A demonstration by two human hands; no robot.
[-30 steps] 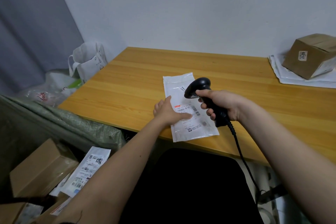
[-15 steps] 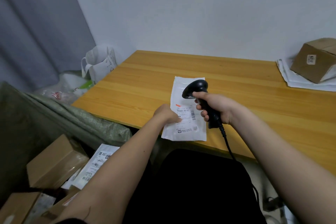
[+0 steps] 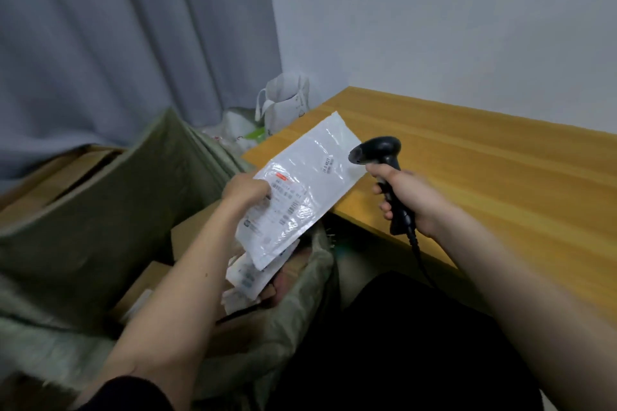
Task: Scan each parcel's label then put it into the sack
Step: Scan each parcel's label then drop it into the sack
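A flat white plastic mailer parcel [image 3: 302, 177] with a printed label hangs in the air, past the table's left corner and over the sack. My left hand [image 3: 245, 192] pinches its left edge. My right hand [image 3: 405, 198] grips the handle of a black barcode scanner [image 3: 384, 157], whose head points toward the parcel from the right. The grey-green woven sack [image 3: 100, 210] stands open at the left, with brown cardboard boxes [image 3: 150, 290] and other white labelled mailers [image 3: 248, 277] inside it.
The wooden table [image 3: 484, 177] runs along the right. A white paper bag [image 3: 285, 100] and plastic bags [image 3: 240, 130] sit on the floor by the grey curtain [image 3: 117, 43]. The scanner cable [image 3: 419, 257] hangs down over my dark lap.
My left hand has lifted the mailer off the table and carried it left, over the open sack. The scanner hand stayed over the table. My view has swung left.
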